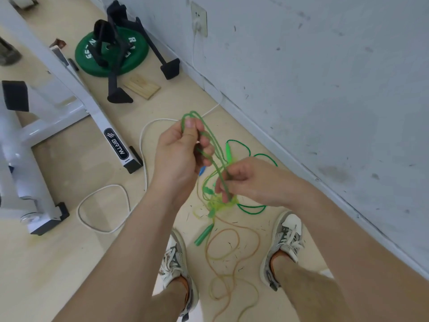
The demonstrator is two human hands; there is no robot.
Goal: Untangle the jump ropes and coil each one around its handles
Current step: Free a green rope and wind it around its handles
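At the far left of the frame stands a white machine frame [69, 89], and in the upper left a green weight plate [111, 54] lies on the floor under a black stand. A white cable [141, 145] loops across the floor left of centre. At centre the left hand [178, 156] is raised, thumb pressed against the fingers, pinching the top of a loop of green rope [213, 145]. Just right and lower, the right hand [250, 182] has its fingers curled together around the same rope. Below the hands, the tangle of jump ropes [218, 203] lies on the floor between two sneakers, with a green handle [204, 234] and orange rope [232, 252] trailing toward the bottom
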